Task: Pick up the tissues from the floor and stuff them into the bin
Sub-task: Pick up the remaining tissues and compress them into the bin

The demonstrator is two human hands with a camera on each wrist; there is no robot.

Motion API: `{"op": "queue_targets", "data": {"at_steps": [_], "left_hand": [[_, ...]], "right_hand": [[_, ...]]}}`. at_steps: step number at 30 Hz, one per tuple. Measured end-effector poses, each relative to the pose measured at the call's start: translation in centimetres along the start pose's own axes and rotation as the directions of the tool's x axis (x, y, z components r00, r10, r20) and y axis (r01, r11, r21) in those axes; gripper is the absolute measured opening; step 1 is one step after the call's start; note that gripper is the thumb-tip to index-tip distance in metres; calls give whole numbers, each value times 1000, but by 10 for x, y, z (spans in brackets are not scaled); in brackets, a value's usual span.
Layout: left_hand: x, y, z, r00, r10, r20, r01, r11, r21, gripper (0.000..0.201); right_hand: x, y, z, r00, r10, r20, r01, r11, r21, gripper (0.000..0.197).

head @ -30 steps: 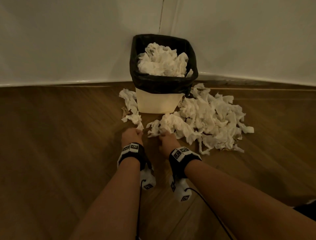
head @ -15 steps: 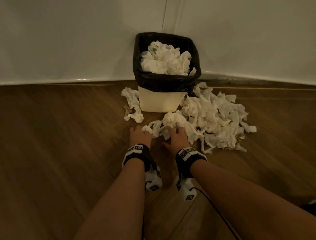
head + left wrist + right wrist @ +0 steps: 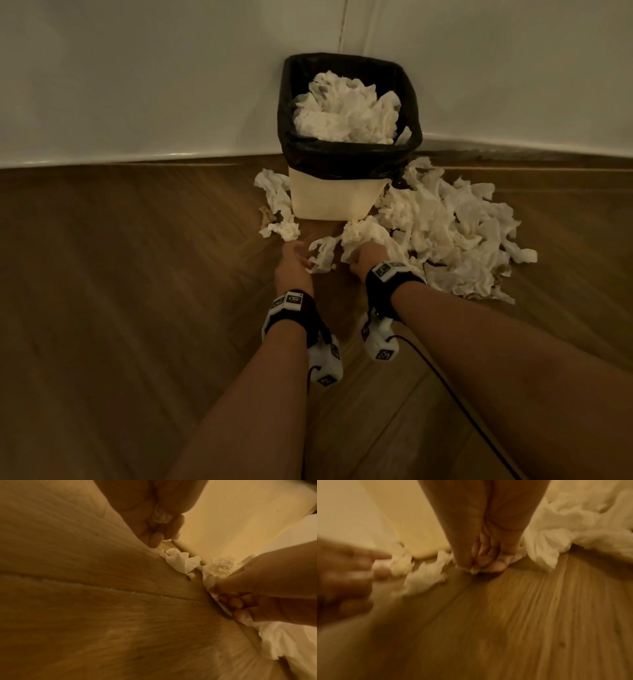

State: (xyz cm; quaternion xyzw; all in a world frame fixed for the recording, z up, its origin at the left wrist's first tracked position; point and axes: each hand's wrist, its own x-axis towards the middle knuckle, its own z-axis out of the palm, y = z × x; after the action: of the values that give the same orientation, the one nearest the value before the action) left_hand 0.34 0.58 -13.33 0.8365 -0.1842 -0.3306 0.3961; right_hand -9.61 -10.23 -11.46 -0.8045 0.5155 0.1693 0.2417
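Observation:
The cream bin (image 3: pixel 337 202) with a black liner stands in the wall corner, heaped with white tissues (image 3: pixel 346 109). A large pile of crumpled tissues (image 3: pixel 455 236) lies on the floor to its right, and a few pieces (image 3: pixel 279 205) lie to its left. My right hand (image 3: pixel 363 258) grips a clump of tissue (image 3: pixel 364 233) just in front of the bin; its curled fingers (image 3: pixel 488 561) pinch tissue against the floor. My left hand (image 3: pixel 294 262) sits beside it, its fingers curled around a small scrap of tissue (image 3: pixel 161 516).
White walls meet behind the bin. A wooden floor (image 3: pixel 137 308) spreads out to the left and toward me. A loose strip of tissue (image 3: pixel 322 255) lies between my hands. A black cable (image 3: pixel 442 380) trails from my right wrist.
Both hands have moved forward toward the bin. The right hand has gathered a bigger clump of tissue and raised it slightly. The left hand has shifted closer to the loose strip.

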Motion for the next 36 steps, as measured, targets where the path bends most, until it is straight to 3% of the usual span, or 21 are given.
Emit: {"op": "queue_targets", "data": {"at_steps": [3,5,6,7,8,9,11,15,17,20,22,25,27,30,36], "left_hand": [[-2,3,-1,1000,13,0,-13,1000,18,32],[-4,6,0,997,71,-36,-68,995,70,30],[-5,7,0,993,107,-56,-102,991,81,29],[-6,9,1,989,132,-73,-127,989,79,29],[-6,11,1,986,148,-79,-143,987,68,28],[-7,13,1,985,153,-75,-149,987,54,27],[-7,20,0,989,139,-43,-135,987,93,25],[-15,35,-8,994,90,70,-105,957,270,41],[-18,45,-14,986,129,104,-149,964,218,44],[-21,65,-27,985,163,54,-169,976,136,44],[-23,78,-35,975,219,41,-222,968,114,47],[-26,100,-48,936,349,48,-350,937,1,35],[-29,114,-56,926,376,28,-369,918,-145,21],[-34,133,-68,918,397,-18,-382,869,-313,22],[-40,168,-88,845,494,-202,-534,775,-339,12]], "right_hand": [[-6,7,-12,1000,-11,10,9,978,207,26],[-16,10,-17,999,25,26,-35,848,530,18],[-23,11,-20,996,51,72,-88,674,734,12],[-30,13,-24,989,47,141,-148,423,894,8],[-38,16,-28,980,6,198,-196,169,966,7],[-45,20,-33,974,-48,222,-223,-16,975,10],[-60,29,-41,966,-143,214,-238,-189,953,22],[-83,36,-56,966,-210,150,-207,-283,936,32],[-91,36,-65,970,-214,117,-178,-299,937,28],[-98,36,-82,979,-187,78,-140,-344,928,15],[-103,33,-93,987,-156,43,-102,-398,912,19],[-110,28,-109,988,-153,-19,-33,-325,945,23],[-113,23,-117,986,-163,-36,-15,-299,954,21],[-116,15,-129,989,-118,-90,56,-267,962,26],[-114,1,-146,971,-18,-239,227,-250,941,23]]}}
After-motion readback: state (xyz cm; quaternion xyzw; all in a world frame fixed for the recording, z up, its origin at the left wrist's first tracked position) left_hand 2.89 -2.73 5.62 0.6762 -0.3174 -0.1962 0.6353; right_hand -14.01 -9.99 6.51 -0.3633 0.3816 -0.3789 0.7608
